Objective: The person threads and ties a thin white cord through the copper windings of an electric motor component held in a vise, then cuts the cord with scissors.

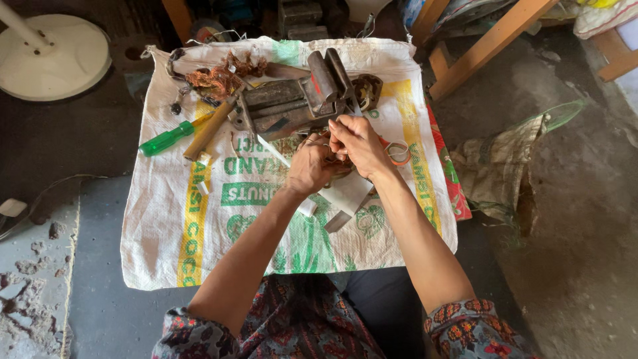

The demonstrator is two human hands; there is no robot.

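sack: white, green and yellow print | screwdriver: green handle | vise: grey | sleeve: dark floral

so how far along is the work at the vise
Laid out: a green-handled screwdriver and a wooden-handled tool lie on the woven sack. In hand: left hand and right hand pinch a small part, too hidden to identify, before the metal vise. Left: the tangled copper wire lies untouched.

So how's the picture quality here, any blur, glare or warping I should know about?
Head view: soft, even light with no harsh glare; the white woven sack is sharp; wide-lens warping bends the edges, the round white fan base at top left looks stretched; the left hand and right hand hide what they hold; the top background is dim.
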